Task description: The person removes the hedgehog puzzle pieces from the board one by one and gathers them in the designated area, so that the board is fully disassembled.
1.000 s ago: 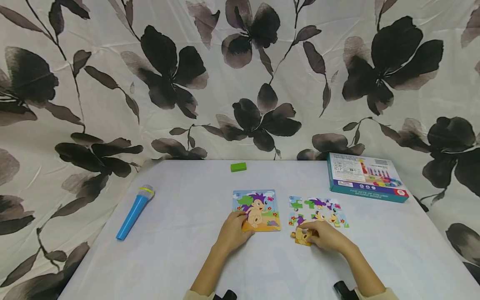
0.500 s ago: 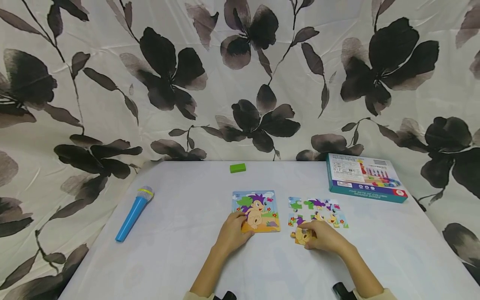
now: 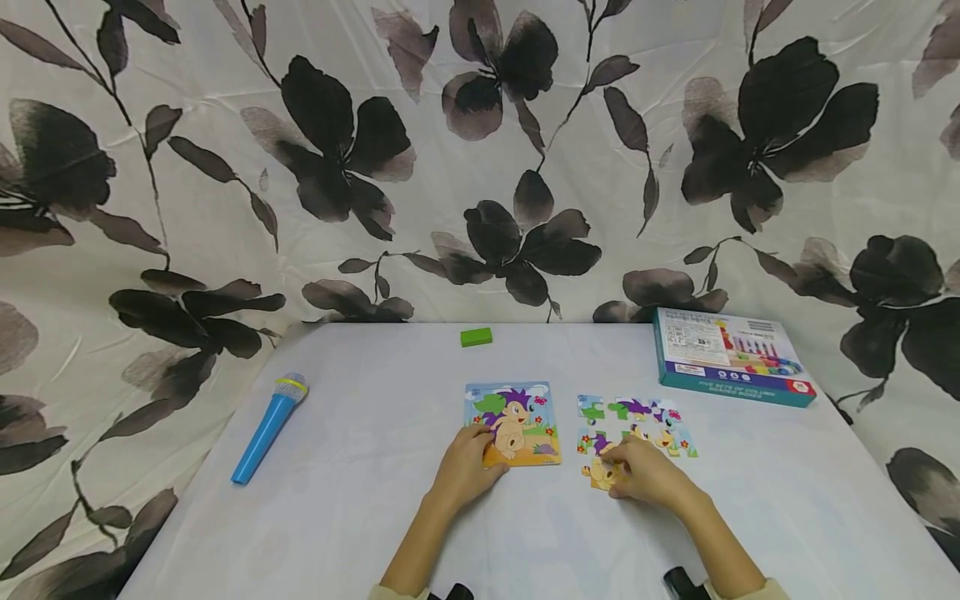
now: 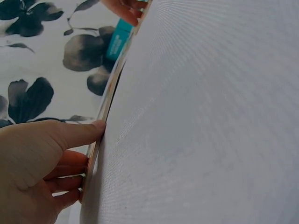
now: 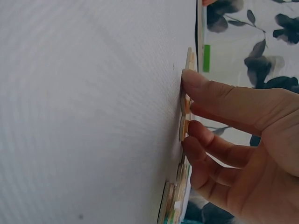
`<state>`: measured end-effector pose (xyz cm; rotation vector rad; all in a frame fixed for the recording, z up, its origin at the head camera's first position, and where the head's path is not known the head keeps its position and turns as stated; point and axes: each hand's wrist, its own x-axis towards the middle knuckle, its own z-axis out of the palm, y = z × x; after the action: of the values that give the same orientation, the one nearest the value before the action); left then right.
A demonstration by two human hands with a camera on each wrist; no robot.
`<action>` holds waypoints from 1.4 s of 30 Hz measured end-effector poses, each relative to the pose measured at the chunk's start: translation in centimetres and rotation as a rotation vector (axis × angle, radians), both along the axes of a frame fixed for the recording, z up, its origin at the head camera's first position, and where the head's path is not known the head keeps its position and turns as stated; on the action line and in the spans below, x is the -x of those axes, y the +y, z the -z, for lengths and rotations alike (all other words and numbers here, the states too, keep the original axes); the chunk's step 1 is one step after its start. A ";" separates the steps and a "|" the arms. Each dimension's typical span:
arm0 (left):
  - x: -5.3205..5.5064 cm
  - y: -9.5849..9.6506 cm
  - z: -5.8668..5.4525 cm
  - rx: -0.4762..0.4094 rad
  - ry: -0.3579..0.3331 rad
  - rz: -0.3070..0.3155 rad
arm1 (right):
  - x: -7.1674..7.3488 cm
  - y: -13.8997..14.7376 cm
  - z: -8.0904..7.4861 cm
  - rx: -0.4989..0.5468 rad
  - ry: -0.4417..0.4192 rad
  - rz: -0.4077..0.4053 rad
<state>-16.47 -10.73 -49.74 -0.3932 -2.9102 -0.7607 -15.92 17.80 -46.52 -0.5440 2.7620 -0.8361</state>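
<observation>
A square picture board (image 3: 536, 433) showing a purple-haired hedgehog lies flat at the table's middle. My left hand (image 3: 465, 462) holds its lower left corner, thumb at the near edge and fingers over the left side. To the right, several jigsaw pieces (image 3: 591, 410) with matching artwork lie in loose rows. My right hand (image 3: 654, 475) grips a tan jigsaw piece (image 3: 600, 477) at the near side of those rows. In the right wrist view, the thumb (image 5: 194, 78) presses the edge of that piece, and the bent fingers touch its printed side. The hand hides part of the pieces.
A blue toy microphone (image 3: 266, 433) lies at the left of the white table (image 3: 360, 517). Near the back edge sits a green block (image 3: 476, 337). A teal game box (image 3: 735, 358) lies at the back right. A floral cloth (image 3: 420, 275) hangs behind.
My right hand has shifted very slightly at the tan piece, its fingers more bent. The left hand and the picture board stay where they were.
</observation>
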 end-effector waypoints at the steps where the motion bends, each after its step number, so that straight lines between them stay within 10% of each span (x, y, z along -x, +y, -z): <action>1: 0.0 0.0 0.0 0.000 -0.001 -0.001 | 0.1 0.0 0.0 -0.004 -0.003 0.004; 42: -0.1 0.0 0.0 -0.001 0.011 0.004 | 0.1 0.2 -0.1 0.032 0.025 -0.062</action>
<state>-16.39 -10.74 -49.70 -0.4019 -2.8997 -0.7583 -16.04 17.97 -46.41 -0.6471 2.7427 -0.8664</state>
